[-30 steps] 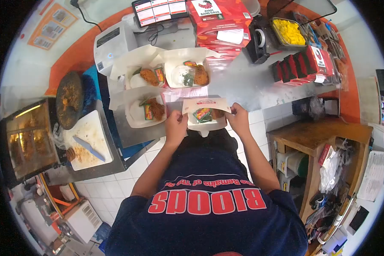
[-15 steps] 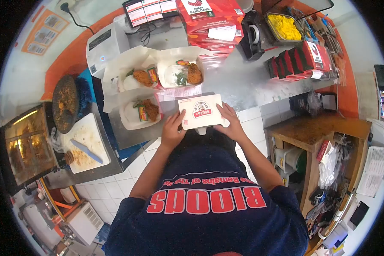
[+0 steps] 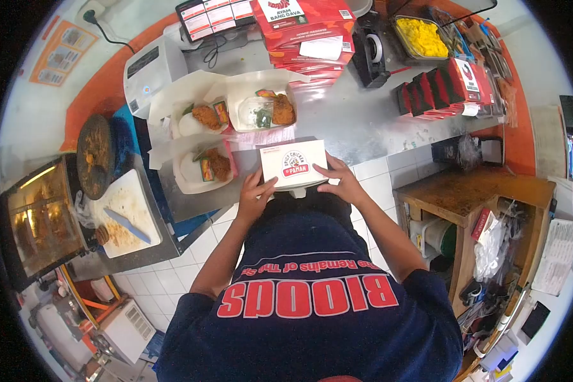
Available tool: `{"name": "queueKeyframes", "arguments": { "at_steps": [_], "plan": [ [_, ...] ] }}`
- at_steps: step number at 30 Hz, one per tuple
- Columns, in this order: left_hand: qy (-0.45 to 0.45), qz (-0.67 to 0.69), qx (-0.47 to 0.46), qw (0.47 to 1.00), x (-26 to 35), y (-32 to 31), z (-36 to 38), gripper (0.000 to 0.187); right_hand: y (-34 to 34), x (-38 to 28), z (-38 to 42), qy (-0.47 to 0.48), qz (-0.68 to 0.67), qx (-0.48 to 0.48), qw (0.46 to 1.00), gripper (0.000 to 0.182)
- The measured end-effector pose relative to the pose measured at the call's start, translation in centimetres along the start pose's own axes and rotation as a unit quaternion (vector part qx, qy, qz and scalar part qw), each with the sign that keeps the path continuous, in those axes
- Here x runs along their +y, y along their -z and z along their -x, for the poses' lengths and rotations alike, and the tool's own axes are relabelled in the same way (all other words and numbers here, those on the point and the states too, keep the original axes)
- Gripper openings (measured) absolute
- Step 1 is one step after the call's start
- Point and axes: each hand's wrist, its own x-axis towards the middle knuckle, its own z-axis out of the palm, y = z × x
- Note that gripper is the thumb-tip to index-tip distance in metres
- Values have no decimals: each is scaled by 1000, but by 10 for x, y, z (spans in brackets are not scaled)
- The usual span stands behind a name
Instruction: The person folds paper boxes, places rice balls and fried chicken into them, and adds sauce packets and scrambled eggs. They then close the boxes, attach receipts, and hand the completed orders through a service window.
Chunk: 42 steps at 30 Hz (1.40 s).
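A white cardboard takeaway box (image 3: 275, 167), its lid closed and printed "Spicy Chicken Paman", is at the front edge of the counter, close to my body. My left hand (image 3: 256, 193) grips its left side, with the thumb near the front corner. On the right side, my right hand (image 3: 342, 183) holds the box with fingers along the edge. Left of it, an open box (image 3: 190, 183) contains fried chicken, rice and a sauce sachet. Behind that, two more open boxes hold fried chicken (image 3: 208, 117) and similar food.
Stacked red boxes (image 3: 305, 38) stand at the back, beside a black tape dispenser (image 3: 370, 60). Folded red boxes (image 3: 436, 92) and a tray of yellow food (image 3: 421, 38) lie right. A knife (image 3: 127, 224) rests on a cutting board (image 3: 140, 197) at left. A wooden shelf (image 3: 477, 191) is at right.
The closed box sits slightly further left in view, with both hands still on it. My right hand's fingers have shifted nearer the box's front right corner. The camera view has moved slightly.
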Motion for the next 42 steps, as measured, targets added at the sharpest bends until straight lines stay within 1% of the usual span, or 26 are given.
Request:
{"name": "queueKeyframes", "arguments": {
  "at_steps": [2, 4, 6, 7, 9, 11, 12, 13, 14, 15, 16, 18, 19, 21, 23, 25, 26, 28, 29, 31, 33, 35, 37, 38, 40, 42],
  "plan": [
    [-16, -56, -8, 998, 20, 9, -1, 60, 2, 2, 0, 30, 9, -1, 1000, 60],
    [-39, -110, -15, 993, 31, 8, -13, 61, -9, 12, 4, 30, 83, 92, 992, 49],
    [-139, -236, -3, 962, 37, -6, -33, 72, -14, 15, 5, 33, 93, 111, 989, 46],
    [-147, -232, -1, 961, 45, -13, -48, 72, -13, 17, 4, 36, 98, 122, 987, 44],
    [-106, -235, -48, 965, 80, -13, -89, 82, 4, 14, -2, 26, 85, 117, 989, 39],
    [-84, -250, -68, 962, 82, -18, -98, 85, 31, 21, -21, 48, 51, 67, 995, 32],
    [-74, -257, -82, 960, 85, -16, -99, 82, 58, 31, -38, -6, 6, 60, 998, 25],
    [-61, -263, -97, 958, 89, -15, -99, 80, 68, 50, -60, -45, 26, 219, 974, 21],
    [-54, -273, -86, 957, 96, -14, -100, 79, 97, 54, -87, -93, 5, 282, 955, 20],
    [-54, -274, -84, 957, 97, -16, -100, 79, 123, 73, -115, -138, 44, 339, 930, 22],
    [-43, -256, -77, 963, 97, -17, -101, 79, 147, 84, -144, -104, 68, 416, 901, 29],
    [-32, -242, -66, 968, 95, -18, -99, 79, 175, 139, -193, -89, 145, 470, 866, 37],
    [-36, -240, -64, 968, 93, -19, -98, 79, 183, 151, -208, -84, 143, 471, 866, 37],
    [-37, -240, -58, 968, 94, -19, -100, 78, 194, 168, -231, -230, 109, 396, 882, 44],
    [-28, -249, -70, 966, 95, -20, -101, 79, 202, 180, -240, -263, 49, 368, 890, 48],
    [-24, -256, -60, 965, 94, -24, -100, 80, 205, 191, -243, -264, -238, 369, 859, 55],
    [-23, -262, -50, 964, 93, -26, -101, 81, 205, 178, -236, -263, -239, 367, 860, 55],
    [-16, -260, -46, 964, 96, -28, -103, 82, 202, 137, -207, -213, -149, 449, 855, 33],
    [-11, -258, -43, 965, 97, -29, -104, 83, 192, 152, -202, -215, -149, 447, 856, 33],
    [10, -260, -45, 965, 100, -35, -103, 85, 164, 210, -186, -259, -133, 404, 867, 17],
    [30, -262, -46, 964, 105, -42, -106, 86, 166, 186, -187, -267, -86, 393, 876, 12],
    [40, -205, -26, 978, 115, -47, -112, 88, 164, 183, -180, -276, -40, 381, 881, 9],
    [57, -197, -29, 978, 135, -52, -121, 89, 152, 206, -163, -292, 136, 320, 891, 14],
    [73, -191, -22, 979, 142, -57, -132, 90, 158, 180, -155, -316, 88, 292, 899, 16],
    [100, -186, 0, 977, 147, -73, -152, 92, 159, 138, -134, -222, -180, 225, 931, 15],
    [139, -187, 17, 972, 160, -85, -166, 97, 166, 50, -112, -205, -213, 124, 947, 11]
  ]
}}
